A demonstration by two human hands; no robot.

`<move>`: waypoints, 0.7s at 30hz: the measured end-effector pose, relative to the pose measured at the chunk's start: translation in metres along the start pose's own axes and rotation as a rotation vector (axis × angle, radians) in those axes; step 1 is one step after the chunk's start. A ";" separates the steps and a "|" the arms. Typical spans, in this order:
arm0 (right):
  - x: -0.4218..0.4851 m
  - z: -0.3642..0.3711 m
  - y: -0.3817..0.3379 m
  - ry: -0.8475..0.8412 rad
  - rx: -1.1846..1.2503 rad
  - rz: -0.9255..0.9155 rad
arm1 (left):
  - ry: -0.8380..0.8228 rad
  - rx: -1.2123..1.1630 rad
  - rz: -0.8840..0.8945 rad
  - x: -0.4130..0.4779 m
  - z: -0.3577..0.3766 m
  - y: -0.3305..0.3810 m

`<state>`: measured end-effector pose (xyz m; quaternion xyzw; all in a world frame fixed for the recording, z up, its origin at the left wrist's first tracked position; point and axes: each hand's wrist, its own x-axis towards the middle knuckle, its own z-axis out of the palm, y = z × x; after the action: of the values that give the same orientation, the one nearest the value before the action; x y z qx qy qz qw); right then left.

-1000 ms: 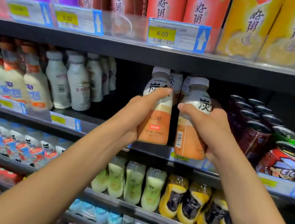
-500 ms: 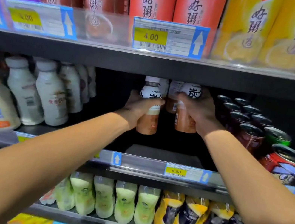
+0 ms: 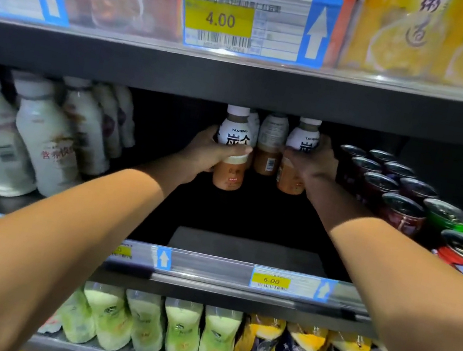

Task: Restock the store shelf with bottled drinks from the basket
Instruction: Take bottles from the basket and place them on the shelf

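since the earlier frames both arms have reached deeper into the middle shelf (image 3: 242, 250), carrying the two brown tanbing bottles from the front edge toward the back of the dark bay, and the view has closed in.

on the left stand the white milk bottles (image 3: 41, 138), leaning in a row. next, the left hand (image 3: 209, 153) is wrapped round the left tanbing bottle (image 3: 233, 148), thumb across the label, holding it firmly. between the hands stands a back-row tanbing bottle (image 3: 270, 145), already stocked. the right hand (image 3: 313, 162) is closed round the right tanbing bottle (image 3: 298, 156), fingers hiding much of it. further right sit the dark cans (image 3: 400, 211) in tight ranks. the basket is out of view.

whether the bottle bases touch the shelf yet i cannot tell. the risk, as i judge it: pushing on could knock the back-row bottle over, since it sits just beside both carried ones; the right wrist is close to the cans and could nudge them; tall caps run near the shelf above.

the shelf deck is black, flat and bare in front, with a price rail (image 3: 279, 282) marked 6.00. room is generous in depth, tight at the sides and overhead.
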<state>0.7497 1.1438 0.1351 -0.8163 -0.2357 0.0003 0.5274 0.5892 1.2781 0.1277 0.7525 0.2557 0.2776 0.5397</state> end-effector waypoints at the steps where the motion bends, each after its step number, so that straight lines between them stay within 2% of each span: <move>1: 0.003 0.000 0.000 -0.007 0.003 0.006 | 0.005 0.003 0.000 0.002 0.000 -0.001; 6: 0.013 0.006 0.001 0.007 0.021 0.078 | 0.042 -0.015 -0.003 0.016 0.004 -0.009; 10: 0.019 0.012 0.006 0.025 0.039 0.049 | 0.092 -0.002 -0.003 0.025 0.008 -0.018; 21: 0.039 0.014 0.012 0.037 -0.020 0.028 | 0.083 -0.075 0.006 0.036 0.012 -0.022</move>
<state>0.7857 1.1667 0.1289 -0.8247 -0.2142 -0.0098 0.5233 0.6215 1.3009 0.1086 0.7204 0.2648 0.3197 0.5556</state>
